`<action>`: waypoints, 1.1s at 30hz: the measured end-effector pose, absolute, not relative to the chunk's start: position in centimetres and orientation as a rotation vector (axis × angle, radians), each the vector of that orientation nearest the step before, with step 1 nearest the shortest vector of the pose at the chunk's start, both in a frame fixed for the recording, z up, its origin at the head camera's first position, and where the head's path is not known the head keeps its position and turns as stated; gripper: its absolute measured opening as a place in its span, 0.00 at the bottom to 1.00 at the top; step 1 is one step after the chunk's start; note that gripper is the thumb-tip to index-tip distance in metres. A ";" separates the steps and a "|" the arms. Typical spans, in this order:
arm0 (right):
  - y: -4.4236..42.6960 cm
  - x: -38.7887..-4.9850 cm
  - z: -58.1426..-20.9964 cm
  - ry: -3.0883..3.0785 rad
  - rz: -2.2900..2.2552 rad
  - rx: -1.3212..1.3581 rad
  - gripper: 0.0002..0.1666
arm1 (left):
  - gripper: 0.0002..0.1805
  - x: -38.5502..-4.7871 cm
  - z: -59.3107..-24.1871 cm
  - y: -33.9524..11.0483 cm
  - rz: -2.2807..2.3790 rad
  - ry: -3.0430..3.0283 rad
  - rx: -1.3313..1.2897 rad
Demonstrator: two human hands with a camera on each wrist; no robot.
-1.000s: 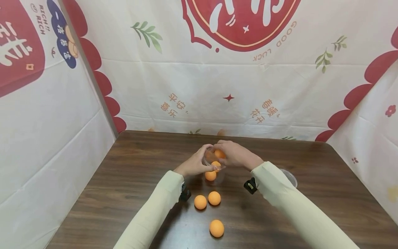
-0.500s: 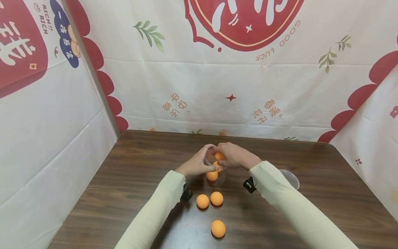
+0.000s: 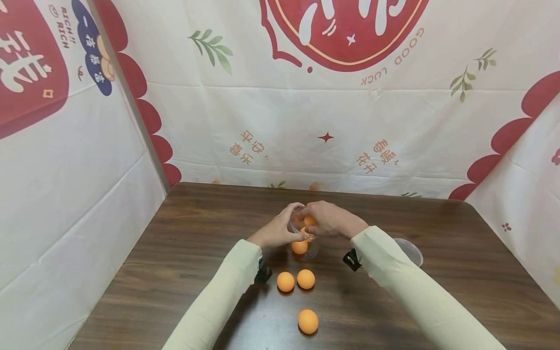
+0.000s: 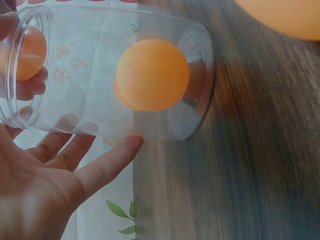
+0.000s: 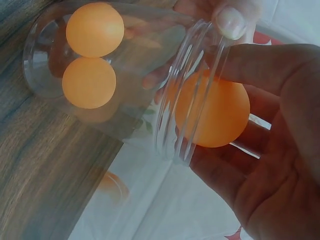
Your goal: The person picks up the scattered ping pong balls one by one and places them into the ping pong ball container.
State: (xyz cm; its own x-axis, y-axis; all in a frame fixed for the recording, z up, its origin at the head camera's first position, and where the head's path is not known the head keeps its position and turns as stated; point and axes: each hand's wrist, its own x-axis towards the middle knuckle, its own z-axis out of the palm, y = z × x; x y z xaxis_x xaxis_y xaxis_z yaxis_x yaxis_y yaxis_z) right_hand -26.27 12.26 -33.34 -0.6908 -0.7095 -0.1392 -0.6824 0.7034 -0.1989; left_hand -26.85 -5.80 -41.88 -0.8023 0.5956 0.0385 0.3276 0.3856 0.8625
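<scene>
My left hand [image 3: 276, 232] holds a clear plastic jar [image 4: 90, 100] round its threaded mouth, in the middle of the table. Two orange ping-pong balls, an upper ball [image 5: 95, 30] and a lower ball [image 5: 89, 83] in the right wrist view, lie near the jar's bottom. My right hand [image 3: 332, 218] grips another orange ping-pong ball [image 5: 215, 110] between thumb and fingers, right at the mouth. That ball sits partly within the rim, its fingers partly seen through the clear wall.
Three loose orange balls rest on the brown wooden table [image 3: 197, 233] nearer the body: a left ball [image 3: 286, 282], a right ball [image 3: 306, 279] and a front ball [image 3: 308, 321]. A clear round lid [image 3: 410, 251] lies by the right forearm. Printed white cloth [image 3: 262, 112] hangs behind.
The ball in my right hand has come slightly lower into the jar's mouth. My left hand keeps its hold on the jar. The whole head view has shifted a little.
</scene>
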 end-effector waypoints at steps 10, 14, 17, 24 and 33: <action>12.3 -26.2 -33.2 2.715 -0.164 -1.162 0.17 | 0.43 -26.8 -41.8 -5.8 1.388 2.377 0.792; 12.3 -26.1 -33.3 2.709 -0.184 -1.150 0.17 | 0.43 -26.9 -41.9 -5.8 1.372 2.378 0.790; 12.3 -26.1 -33.3 2.707 -0.190 -1.132 0.17 | 0.43 -26.8 -41.7 -5.7 1.367 2.368 0.790; 12.4 -25.9 -33.3 2.720 -0.182 -1.097 0.18 | 0.42 -24.7 -38.5 -6.0 1.351 2.351 0.788; 12.4 -26.0 -33.5 2.723 -0.216 -1.095 0.20 | 0.43 -25.4 -39.5 -5.9 1.345 2.341 0.783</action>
